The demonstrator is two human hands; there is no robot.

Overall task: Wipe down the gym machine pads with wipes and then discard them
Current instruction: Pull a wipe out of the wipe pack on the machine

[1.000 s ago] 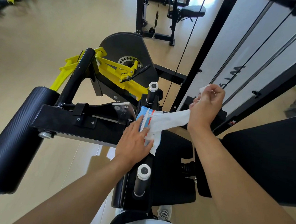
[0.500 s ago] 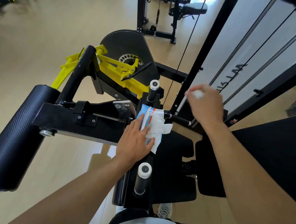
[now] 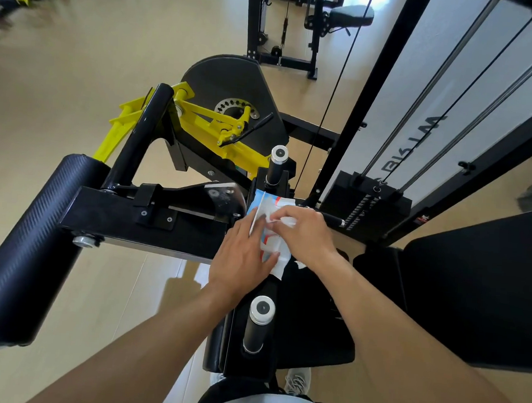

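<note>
A white wipes pack (image 3: 277, 205) with blue and red print lies on the black seat pad (image 3: 317, 316) of the gym machine. My left hand (image 3: 242, 262) presses down on the pack and holds it in place. My right hand (image 3: 308, 235) is at the top of the pack, its fingers pinched on a white wipe (image 3: 288, 222). A long black roller pad (image 3: 28, 249) sits at the left, and a large black back pad (image 3: 477, 292) at the right. Most of the pack is hidden under my hands.
Two upright black handles with silver caps (image 3: 279, 163) (image 3: 260, 322) stand beside the pack. A yellow lever arm (image 3: 213, 126) and black cam plate lie beyond. The weight stack (image 3: 367, 207) with cables rises at the right. Another machine (image 3: 284, 31) stands on the tan floor behind.
My right hand pulled a wipe up and away to the right, then came back down to the pack with the wipe bunched in its fingers. My left hand stayed on the pack.
</note>
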